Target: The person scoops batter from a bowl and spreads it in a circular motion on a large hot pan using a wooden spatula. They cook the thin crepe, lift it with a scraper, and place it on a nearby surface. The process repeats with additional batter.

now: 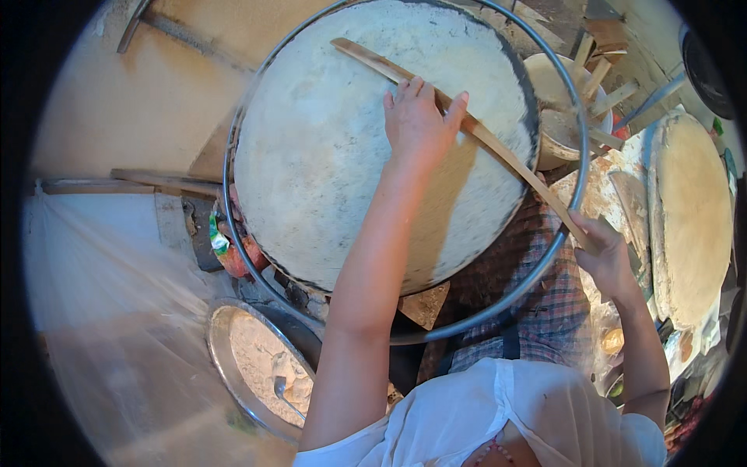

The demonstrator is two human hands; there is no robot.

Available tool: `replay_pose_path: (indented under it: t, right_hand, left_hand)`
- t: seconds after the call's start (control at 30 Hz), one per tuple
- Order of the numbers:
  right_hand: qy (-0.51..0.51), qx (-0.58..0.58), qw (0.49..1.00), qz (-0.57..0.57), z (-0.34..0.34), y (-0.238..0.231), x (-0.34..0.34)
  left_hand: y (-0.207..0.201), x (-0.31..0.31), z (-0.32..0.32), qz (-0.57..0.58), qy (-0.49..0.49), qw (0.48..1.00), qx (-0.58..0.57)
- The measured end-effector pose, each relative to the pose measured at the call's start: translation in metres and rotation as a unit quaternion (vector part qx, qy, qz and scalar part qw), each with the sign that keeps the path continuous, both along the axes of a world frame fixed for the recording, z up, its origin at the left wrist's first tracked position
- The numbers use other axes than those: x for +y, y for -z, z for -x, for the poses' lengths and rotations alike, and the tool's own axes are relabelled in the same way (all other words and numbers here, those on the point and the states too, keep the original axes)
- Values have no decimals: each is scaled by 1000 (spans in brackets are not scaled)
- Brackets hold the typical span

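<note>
A big round griddle is covered with a thin white batter sheet. A long flat wooden stick lies slantwise across it, from upper left to lower right. My left hand presses down on the stick's middle, fingers spread over it above the griddle. My right hand grips the stick's lower right end, just outside the metal ring that circles the griddle.
A stack of large thin flatbreads lies at the right. A bowl of batter with wooden tools stands at upper right. A metal tray with dough bits sits at lower left, beside clear plastic sheeting.
</note>
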State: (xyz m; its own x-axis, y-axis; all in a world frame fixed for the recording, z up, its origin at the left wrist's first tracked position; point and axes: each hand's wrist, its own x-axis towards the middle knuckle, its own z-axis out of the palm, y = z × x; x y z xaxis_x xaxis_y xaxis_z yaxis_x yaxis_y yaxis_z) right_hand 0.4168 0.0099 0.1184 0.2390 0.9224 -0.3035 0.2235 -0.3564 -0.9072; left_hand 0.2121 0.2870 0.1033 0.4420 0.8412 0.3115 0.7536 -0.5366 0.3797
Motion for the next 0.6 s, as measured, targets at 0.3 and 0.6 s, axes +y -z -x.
replay_pose_path:
  t: [0.3,0.6]
  right_hand:
    - [-203,-17,979,-24,72,-9,24]
    - [-277,-90,956,-34,46,12,-119]
  left_hand:
    - [10,-50,164,-15,-168,986,-12]
    - [7,-248,173,-15,-181,982,-41]
